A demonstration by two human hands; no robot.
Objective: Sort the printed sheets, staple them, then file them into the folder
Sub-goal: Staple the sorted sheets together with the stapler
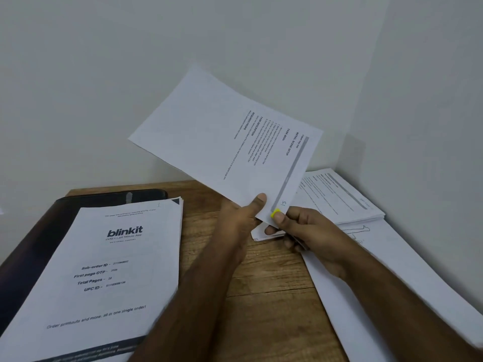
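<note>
The left hand (241, 215) pinches the near corner of a printed sheet (230, 137), thumb on top, the other fingers hidden under the paper. The right hand (308, 231) grips the same corner from the right: its thumb presses a small yellow object (275, 212) against the sheet's edge, and its fingers (271, 230) curl beneath. What the yellow object is cannot be told. A handwritten "15" sits beside it on the sheet.

The sheet is held up off the tabletop (261, 309), tilted, its far end rising toward the wall (156, 74). Its text runs sideways, with headings and a grey bar along the right edge.

Under the hands, the edge of more paper (261, 235) shows, touching the wooden tabletop.

On the right, a pile of printed sheets (342, 197) lies in the far corner against the wall. Nearer, a long white sheet (392, 296) with a faint line drawing passes beneath the right forearm.

On the left, a thick stack (109, 270) lies near, topped by a cover page reading "blinkit" with order details. It rests on a dark folder (36, 236), whose far edge and left side show beyond the stack.
</note>
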